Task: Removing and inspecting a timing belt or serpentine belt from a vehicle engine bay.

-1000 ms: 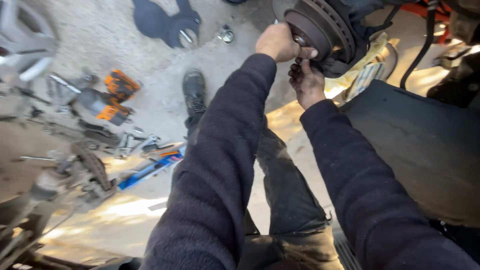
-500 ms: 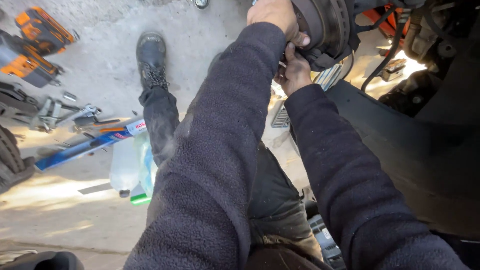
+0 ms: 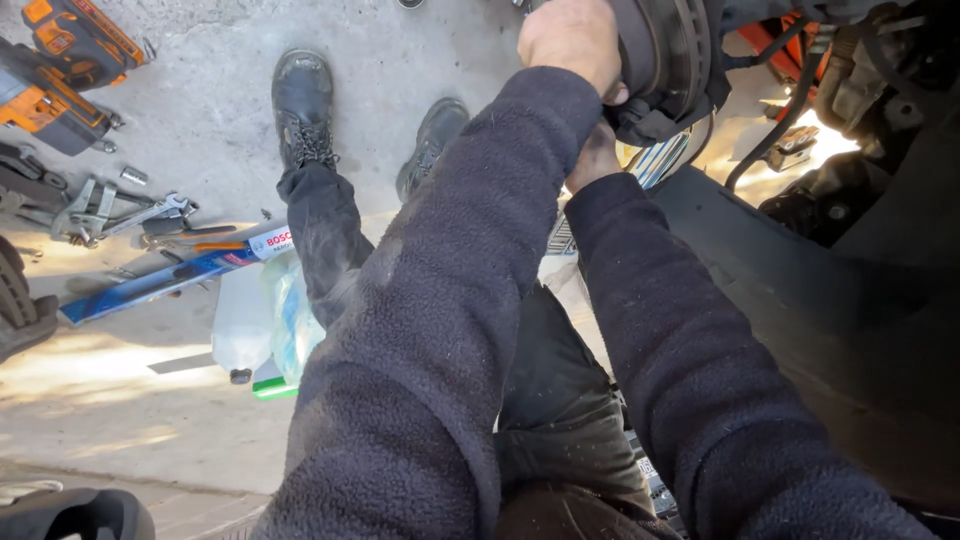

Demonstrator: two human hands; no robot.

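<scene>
Both hands are up at the wheel hub. The left hand (image 3: pixel 572 40) is curled over the near edge of the brake disc (image 3: pixel 668 50), fingers closed down onto its rim, so that grip is clamped on the disc itself. Just beneath it, the right hand (image 3: pixel 594 158) is tucked in under the dark part hanging below the disc, the brake caliper (image 3: pixel 650 122) by the look of it; its fingers are hidden behind the left sleeve, so whether they are closed on anything cannot be told.

What could go wrong? The disc is heavy bare metal, gripped by one hand at its edge. If it is loose on the hub and that hand slackens, it could tip off toward the person's lap and boots (image 3: pixel 303 100), which sit straight below the grip. The lower hand is wedged in a tight gap between disc and caliper, a likely pinch point if either part shifts. A black hose (image 3: pixel 775 130) hangs to the right of the grip, and a caliper left dangling could strain it.

Down and left of the hands the concrete is cluttered: wrenches (image 3: pixel 120 215), an orange power tool (image 3: pixel 60 70), a long blue box (image 3: pixel 170 275), a plastic bottle (image 3: pixel 240 325). Anything dropped could bounce in among them.
</scene>
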